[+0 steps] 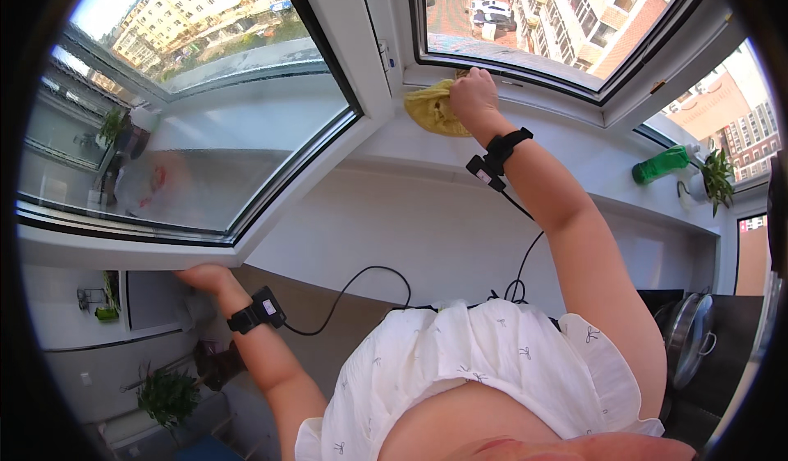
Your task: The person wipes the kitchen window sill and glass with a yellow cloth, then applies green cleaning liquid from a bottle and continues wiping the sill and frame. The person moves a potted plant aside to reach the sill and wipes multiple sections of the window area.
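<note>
The open window sash (324,169) is filling the left side in front of me, its glass showing buildings and greenery beyond. The white wall (353,215) is running below the sill, and the far window (566,104) is standing to the right of the sash, looking down on parked cars. The white sill (591,157) is stretching from the middle out to the right. I am wearing a white top (492,338) with a small bow print, showing at the near side. A leafy plant (168,395) is standing at the near left, and a round lid (688,342) is standing on edge at the near right.

My right hand (474,98) is gripping a yellow cloth (431,112) in a closed fist; the cloth is bunching out to the left of it, at the far part of the sill just below the far window. My left hand (207,277) is touching the near edge of the sash by its corner; the frame is hiding my fingers, so I can't tell whether they are gripping it.

A green bottle (661,165) is lying on the sill at the right, beside a small potted plant (718,183). I am wearing a black wristband on each arm, right (501,153) and left (254,309), and a thin black cable (353,274) is trailing from the left one.
</note>
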{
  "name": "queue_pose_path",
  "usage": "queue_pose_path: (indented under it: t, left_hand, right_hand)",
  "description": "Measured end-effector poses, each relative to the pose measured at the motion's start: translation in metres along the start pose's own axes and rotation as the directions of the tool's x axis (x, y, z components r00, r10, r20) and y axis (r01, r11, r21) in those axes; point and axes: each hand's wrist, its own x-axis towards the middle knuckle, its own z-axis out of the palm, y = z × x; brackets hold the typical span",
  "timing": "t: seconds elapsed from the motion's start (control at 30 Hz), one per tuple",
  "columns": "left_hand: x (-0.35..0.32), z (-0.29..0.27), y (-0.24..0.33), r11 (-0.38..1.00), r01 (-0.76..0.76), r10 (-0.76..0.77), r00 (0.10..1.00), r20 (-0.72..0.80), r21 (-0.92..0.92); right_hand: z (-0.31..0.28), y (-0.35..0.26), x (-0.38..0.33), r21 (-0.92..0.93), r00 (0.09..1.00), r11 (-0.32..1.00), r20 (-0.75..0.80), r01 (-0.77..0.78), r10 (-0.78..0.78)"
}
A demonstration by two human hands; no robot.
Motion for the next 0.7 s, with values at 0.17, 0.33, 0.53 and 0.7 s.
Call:
queue_pose_path:
  t: [0.17,0.33,0.53,0.7]
  left_hand:
    - [-0.010,0.009,0.011,0.998,0.017,-0.018,1.000,-0.017,-0.052]
    - [-0.009,0.004,0.011,0.999,0.032,-0.031,0.999,0.026,-0.029]
    - [-0.002,-0.008,-0.007,0.999,-0.049,0.050,0.998,0.039,-0.024]
    - [0.002,-0.013,-0.014,0.998,0.043,-0.044,0.999,-0.012,-0.047]
  right_hand:
    - [0.029,0.004,0.006,0.594,0.936,0.778,-0.114,-0.205,0.334]
    - [0.057,-0.013,0.035,0.938,0.559,-0.265,0.101,0.221,0.823]
    - [0.043,-0.019,0.043,0.494,0.687,0.869,-0.641,0.028,0.343]
    - [0.030,-0.005,0.046,0.395,0.857,0.914,-0.436,-0.092,0.274]
